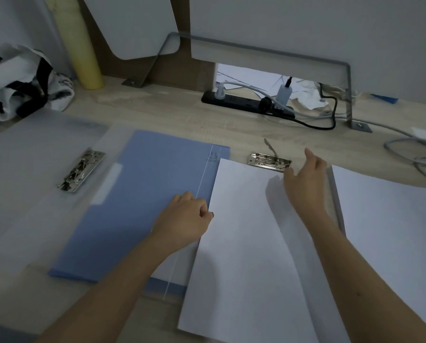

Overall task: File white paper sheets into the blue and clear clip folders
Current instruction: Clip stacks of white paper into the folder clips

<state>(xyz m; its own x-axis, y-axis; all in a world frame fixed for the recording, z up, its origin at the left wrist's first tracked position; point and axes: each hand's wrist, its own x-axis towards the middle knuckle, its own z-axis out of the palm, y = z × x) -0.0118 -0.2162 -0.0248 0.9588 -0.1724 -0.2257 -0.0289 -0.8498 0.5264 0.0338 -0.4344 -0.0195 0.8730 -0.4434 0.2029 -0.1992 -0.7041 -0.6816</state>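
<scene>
A blue clip folder point(142, 199) lies open on the desk, its left cover spread flat. A stack of white paper sheets point(241, 256) lies on its right half, under a metal clip point(269, 160) whose lever stands raised. My left hand point(184, 219) pinches the left edge of the sheets. My right hand point(306, 184) hovers with relaxed fingers just below the clip, over the top of the sheets. A clear folder point(34, 154) with its own metal clip point(81, 169) lies open at the left. Another white paper stack point(390, 219) lies at the right.
A black power strip point(246, 103) with plugs and cables sits at the back of the desk. A grey cable coil point(414, 154) lies at the far right. A white and black bag point(16, 82) and a yellow roll point(81, 45) stand at the back left.
</scene>
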